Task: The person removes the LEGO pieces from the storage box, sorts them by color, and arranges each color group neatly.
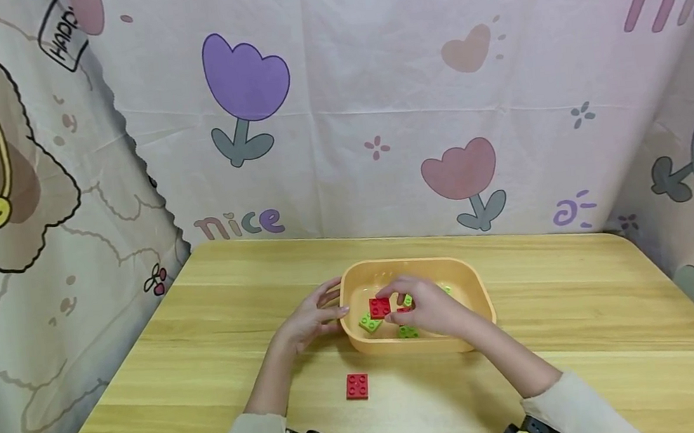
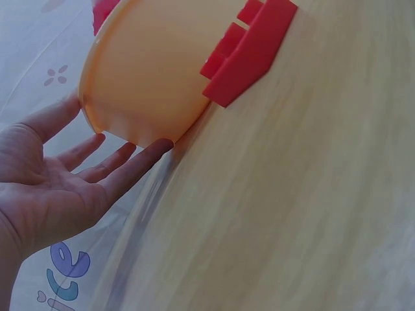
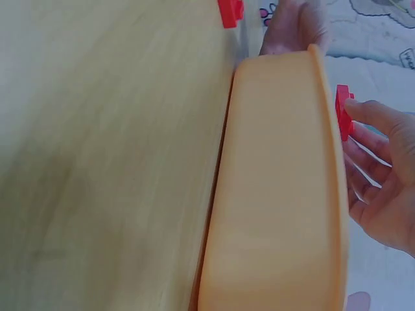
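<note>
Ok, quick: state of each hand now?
Left hand: open, touching the tub.
Right hand: closed, pinching a red brick.

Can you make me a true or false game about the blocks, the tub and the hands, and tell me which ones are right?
1. The right hand is holding a red block. True.
2. The left hand touches the orange tub. True.
3. The tub is upside down. False: its open side faces up, with green blocks inside.
4. Another red block lies on the table. True.
5. Both hands are holding blocks. False: only the right hand is.
</note>
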`<state>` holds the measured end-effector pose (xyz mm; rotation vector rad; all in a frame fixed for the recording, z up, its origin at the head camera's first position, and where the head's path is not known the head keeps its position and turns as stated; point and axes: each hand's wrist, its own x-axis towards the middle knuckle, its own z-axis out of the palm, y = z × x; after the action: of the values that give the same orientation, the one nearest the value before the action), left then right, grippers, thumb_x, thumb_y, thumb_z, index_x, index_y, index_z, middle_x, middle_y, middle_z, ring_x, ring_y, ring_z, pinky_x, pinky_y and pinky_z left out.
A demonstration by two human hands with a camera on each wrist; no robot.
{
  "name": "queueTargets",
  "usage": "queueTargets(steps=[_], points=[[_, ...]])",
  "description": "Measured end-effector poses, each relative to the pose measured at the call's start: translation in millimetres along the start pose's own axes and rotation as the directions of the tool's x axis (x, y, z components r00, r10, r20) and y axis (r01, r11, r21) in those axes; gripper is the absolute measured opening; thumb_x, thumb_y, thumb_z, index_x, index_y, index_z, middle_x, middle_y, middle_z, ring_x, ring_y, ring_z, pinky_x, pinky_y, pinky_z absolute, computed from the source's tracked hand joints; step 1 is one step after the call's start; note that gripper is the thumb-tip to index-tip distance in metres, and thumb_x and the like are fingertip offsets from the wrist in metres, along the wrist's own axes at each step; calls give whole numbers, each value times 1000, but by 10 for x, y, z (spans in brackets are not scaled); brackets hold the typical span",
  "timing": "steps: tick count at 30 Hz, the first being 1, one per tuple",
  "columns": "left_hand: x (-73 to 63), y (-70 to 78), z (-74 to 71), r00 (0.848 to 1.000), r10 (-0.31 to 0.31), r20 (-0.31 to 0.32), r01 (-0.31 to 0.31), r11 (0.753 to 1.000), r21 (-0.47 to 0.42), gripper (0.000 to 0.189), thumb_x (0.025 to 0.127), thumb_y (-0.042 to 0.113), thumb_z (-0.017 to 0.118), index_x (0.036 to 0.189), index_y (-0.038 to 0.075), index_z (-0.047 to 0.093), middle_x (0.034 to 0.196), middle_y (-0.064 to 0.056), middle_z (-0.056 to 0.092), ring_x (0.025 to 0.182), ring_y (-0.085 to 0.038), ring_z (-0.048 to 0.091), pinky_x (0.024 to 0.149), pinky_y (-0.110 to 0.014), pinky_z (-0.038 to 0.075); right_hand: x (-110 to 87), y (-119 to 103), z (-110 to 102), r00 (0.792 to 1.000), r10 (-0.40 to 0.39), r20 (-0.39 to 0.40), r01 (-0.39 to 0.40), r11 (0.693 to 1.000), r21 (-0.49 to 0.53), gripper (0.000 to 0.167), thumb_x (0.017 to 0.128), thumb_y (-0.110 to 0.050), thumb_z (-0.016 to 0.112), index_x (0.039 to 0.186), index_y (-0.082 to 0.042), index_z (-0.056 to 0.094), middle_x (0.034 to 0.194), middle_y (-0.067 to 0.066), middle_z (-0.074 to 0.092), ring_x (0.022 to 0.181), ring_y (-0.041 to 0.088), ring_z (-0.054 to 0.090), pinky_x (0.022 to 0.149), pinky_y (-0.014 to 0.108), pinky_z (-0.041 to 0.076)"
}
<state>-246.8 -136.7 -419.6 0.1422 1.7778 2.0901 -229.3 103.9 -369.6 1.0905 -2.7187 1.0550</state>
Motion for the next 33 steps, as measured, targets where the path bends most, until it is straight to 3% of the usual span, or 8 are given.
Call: queueTargets(steps=[5,18,22,25,33], points=[[2,-2,2,1000,-2,1,2,1000,-2,65,86,-4,58,143,8,28,144,-22,25,123,-40,37,87,-44,48,-107,-105,-26,1000,10,-5,-10,1000,12,31,77,-13,73,107,-11,66,95,-5,57,78,22,56,59,24,49],[12,-5,-4,1000,-1,7,1,1000,-2,65,86,-4,57,143,8,27,144,-22,24,122,-40,38,87,-45,48,-385,-243,13,1000,28,-11,-28,1000,-3,32,78,-21,73,109,-20,65,108,-8,57,95,14,54,77,37,51],[8,-8,-3,1000,2,4,-2,1000,1,66,86,-3,58,143,8,27,145,-22,25,123,-39,36,87,-44,48,-481,-304,43,999,40,-1,-40,999,2,33,77,-19,73,109,-20,66,112,-7,56,95,12,54,80,33,50],[12,-8,-3,1000,1,-2,-1,1000,2,66,86,-3,58,143,8,28,145,-21,25,123,-39,36,87,-44,48,-554,-338,88,999,33,15,-33,999,-1,33,78,-19,72,109,-20,65,108,-10,55,86,10,53,72,28,50],[13,-11,-12,1000,-1,-1,1,1000,0,66,86,-4,58,143,9,27,144,-21,25,121,-39,39,87,-44,48,-682,-352,226,1000,9,19,-10,1000,19,34,77,-16,73,110,-22,65,106,-12,56,85,9,52,69,25,49]])
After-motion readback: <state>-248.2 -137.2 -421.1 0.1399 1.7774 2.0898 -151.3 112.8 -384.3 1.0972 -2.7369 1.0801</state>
